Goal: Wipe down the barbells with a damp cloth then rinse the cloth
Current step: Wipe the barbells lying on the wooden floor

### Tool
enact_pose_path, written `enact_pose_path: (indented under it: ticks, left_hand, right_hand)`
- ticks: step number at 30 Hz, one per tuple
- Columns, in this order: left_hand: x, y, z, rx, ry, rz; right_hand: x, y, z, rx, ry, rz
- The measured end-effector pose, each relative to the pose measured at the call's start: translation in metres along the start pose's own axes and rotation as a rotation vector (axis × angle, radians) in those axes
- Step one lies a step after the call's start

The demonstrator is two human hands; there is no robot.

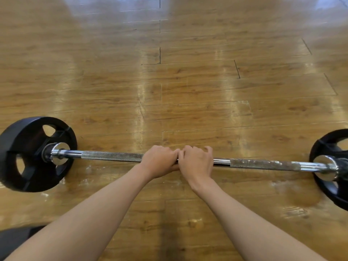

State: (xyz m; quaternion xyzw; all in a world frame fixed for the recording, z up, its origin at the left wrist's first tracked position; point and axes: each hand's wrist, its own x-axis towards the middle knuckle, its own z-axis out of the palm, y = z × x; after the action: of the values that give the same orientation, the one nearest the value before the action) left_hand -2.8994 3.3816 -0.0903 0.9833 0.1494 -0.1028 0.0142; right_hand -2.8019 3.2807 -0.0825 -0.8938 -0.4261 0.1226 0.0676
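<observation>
Barbell (222, 161) lies flat on the wood floor (188, 81), long axis running left-right across your front, 1 black plate at each end: left plate (35, 153), right plate (333, 166), both standing on edge on the boards. Your 2 hands sit at mid-bar, knuckles touching: left hand (159, 161) and right hand (196, 161), fingers of both curled over the shaft from the near side, gripping it. No cloth shows; can't tell if any sits under the palms. Key relation: bar runs square to your forearms, so any wipe stroke goes sideways along it. Left hand is nearer the grey knurled section (111, 156), right hand nearer the rusty, flecked knurl (263, 164). My read: that right stretch needs the most work. Room: open floor beyond the bar; each stroke ends at a chrome collar. Watch for roll, plates are round. Dark shape (13, 240) at bottom-left, can't tell what.
</observation>
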Motion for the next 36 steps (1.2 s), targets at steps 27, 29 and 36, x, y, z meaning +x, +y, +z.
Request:
enact_pose_path:
  ticks: [27, 29, 36]
  left_hand:
    - [-0.001, 0.0, 0.004, 0.013, 0.052, 0.008]
    - [-0.001, 0.001, 0.003, 0.01, 0.049, 0.005]
    - [-0.001, -0.001, 0.003, 0.019, 0.053, 0.03]
  right_hand:
    - [-0.001, 0.093, -0.031, -0.118, 0.057, -0.007]
    - [0.013, 0.073, -0.038, -0.103, -0.129, 0.156]
    - [-0.017, 0.087, 0.001, -0.069, 0.255, -0.342]
